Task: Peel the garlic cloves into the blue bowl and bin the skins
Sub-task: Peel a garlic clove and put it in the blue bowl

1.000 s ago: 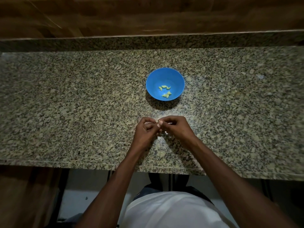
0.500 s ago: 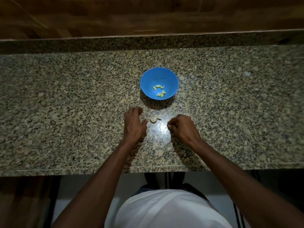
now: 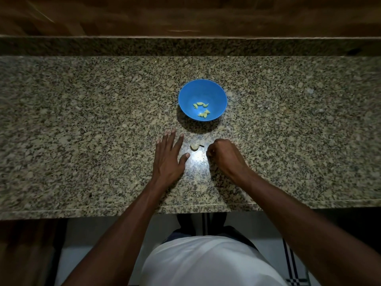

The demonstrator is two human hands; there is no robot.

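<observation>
Lying between the flat-fingered left hand (image 3: 167, 159) and clenched right hand (image 3: 224, 155), a garlic clove (image 3: 194, 146) nears the blue bowl (image 3: 202, 93).

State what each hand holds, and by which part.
Left hand: flat and open, nothing. Right hand: curled; any contents hidden. The garlic clove lies loose between them.

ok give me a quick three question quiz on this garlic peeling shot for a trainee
1. True or false: the garlic piece on the granite counter lies between the two hands.
2. Which hand lies flat with fingers spread? A) left hand B) right hand
3. Fill in: the peeled cloves sit inside the ____ bowl.

Key
1. True; it touches neither hand.
2. A; the right hand is curled, and what it holds, if anything, is hidden.
3. Blue.
</observation>
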